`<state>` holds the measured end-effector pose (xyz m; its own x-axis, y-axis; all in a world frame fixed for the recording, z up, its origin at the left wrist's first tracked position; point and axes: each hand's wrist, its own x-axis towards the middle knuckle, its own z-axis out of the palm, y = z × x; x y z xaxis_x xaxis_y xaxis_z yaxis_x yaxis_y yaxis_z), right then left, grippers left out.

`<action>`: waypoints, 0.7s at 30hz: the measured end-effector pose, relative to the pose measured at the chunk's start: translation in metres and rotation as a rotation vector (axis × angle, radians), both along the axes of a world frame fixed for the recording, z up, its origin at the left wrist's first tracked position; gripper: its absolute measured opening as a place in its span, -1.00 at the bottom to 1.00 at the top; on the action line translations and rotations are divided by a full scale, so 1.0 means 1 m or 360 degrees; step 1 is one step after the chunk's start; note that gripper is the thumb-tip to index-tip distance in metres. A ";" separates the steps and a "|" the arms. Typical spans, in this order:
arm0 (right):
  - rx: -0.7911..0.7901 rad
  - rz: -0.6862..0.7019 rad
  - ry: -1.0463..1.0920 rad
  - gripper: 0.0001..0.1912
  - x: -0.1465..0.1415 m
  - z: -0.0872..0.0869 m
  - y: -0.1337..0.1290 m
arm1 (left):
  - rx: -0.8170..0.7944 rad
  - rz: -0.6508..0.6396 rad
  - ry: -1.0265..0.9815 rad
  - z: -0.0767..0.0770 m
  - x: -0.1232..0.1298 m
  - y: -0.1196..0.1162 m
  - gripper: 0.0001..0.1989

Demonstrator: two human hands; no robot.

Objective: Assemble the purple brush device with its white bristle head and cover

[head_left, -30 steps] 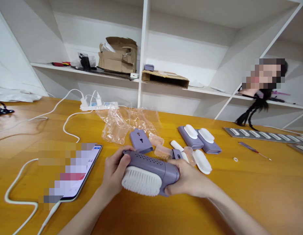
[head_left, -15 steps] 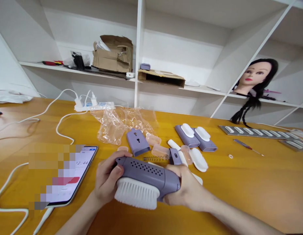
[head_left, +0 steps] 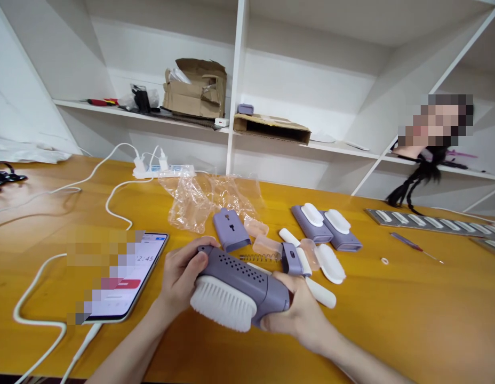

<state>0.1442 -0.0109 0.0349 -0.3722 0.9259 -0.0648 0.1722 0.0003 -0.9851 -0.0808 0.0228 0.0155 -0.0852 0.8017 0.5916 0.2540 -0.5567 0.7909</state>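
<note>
Both hands hold a purple device (head_left: pixel 239 274) with rows of small holes on top and a white bristle brush (head_left: pixel 223 303) on its near side. My left hand (head_left: pixel 182 277) grips its left end, thumb on top. Wrapped round the right end is my right hand (head_left: pixel 297 309). Just beyond lie an open purple casing (head_left: pixel 231 230), a metal spring (head_left: pixel 260 257), clear pinkish pieces (head_left: pixel 267 245), a small purple part (head_left: pixel 291 258), a white oval brush piece (head_left: pixel 330 264) and a white rod (head_left: pixel 322 293).
A phone (head_left: pixel 131 282) with a white cable lies at the left. Behind are crumpled plastic (head_left: pixel 191 205), a power strip (head_left: pixel 167 170) and two purple units (head_left: pixel 311 226) with white tops. A screwdriver (head_left: pixel 407 241) and metal strip (head_left: pixel 427 223) lie right, below shelves.
The view has shifted left, so the surroundings appear further right. Both hands still hold the device, which now tilts slightly more downward at its right end.
</note>
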 end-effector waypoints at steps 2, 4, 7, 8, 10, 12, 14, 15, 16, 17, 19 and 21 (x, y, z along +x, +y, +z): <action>-0.0035 0.0017 -0.0085 -0.72 0.003 -0.002 0.000 | 0.0030 -0.0079 0.0066 -0.001 0.000 0.001 -0.74; -0.0070 0.0022 -0.0230 -0.72 0.005 -0.003 0.001 | 0.0040 -0.0161 0.0144 -0.002 0.001 0.001 -0.74; -0.0152 0.0043 -0.0346 -0.74 0.006 0.002 0.003 | -0.0029 -0.0217 0.0142 -0.003 0.004 0.003 -0.73; -0.0181 0.0046 -0.0332 -0.75 0.006 0.005 0.003 | -0.0082 -0.0205 0.0096 -0.003 0.004 0.004 -0.72; -0.0204 0.0000 -0.0239 -0.77 0.003 0.009 0.003 | -0.0201 -0.0151 -0.0027 -0.003 0.004 0.006 -0.71; -0.0180 -0.0080 -0.0133 -0.77 -0.002 0.010 0.000 | -0.0281 -0.0112 -0.0132 -0.002 0.002 0.008 -0.71; -0.0122 -0.0155 -0.0064 -0.77 -0.007 0.008 -0.004 | -0.0300 -0.0102 -0.0199 -0.002 0.000 0.010 -0.71; -0.0087 -0.0189 -0.0042 -0.77 -0.010 0.006 -0.006 | -0.0298 -0.0103 -0.0212 -0.002 -0.001 0.010 -0.71; -0.0060 -0.0217 -0.0026 -0.76 -0.011 0.004 -0.008 | -0.0290 -0.0098 -0.0216 -0.002 -0.001 0.010 -0.71; -0.0043 -0.0235 -0.0013 -0.76 -0.012 0.002 -0.009 | -0.0279 -0.0092 -0.0207 -0.002 -0.002 0.009 -0.71; -0.0067 -0.0232 0.0017 -0.77 -0.012 0.000 -0.010 | -0.0229 -0.0078 -0.0156 -0.003 -0.001 0.006 -0.71; -0.0149 -0.0155 0.0044 -0.78 -0.009 0.000 -0.008 | -0.0163 -0.0058 -0.0087 -0.004 0.002 0.003 -0.71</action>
<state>0.1355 -0.0186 0.0352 -0.2834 0.9482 -0.1437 0.1397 -0.1075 -0.9843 -0.0792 0.0255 0.0117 -0.0845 0.8610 0.5015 0.1899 -0.4802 0.8564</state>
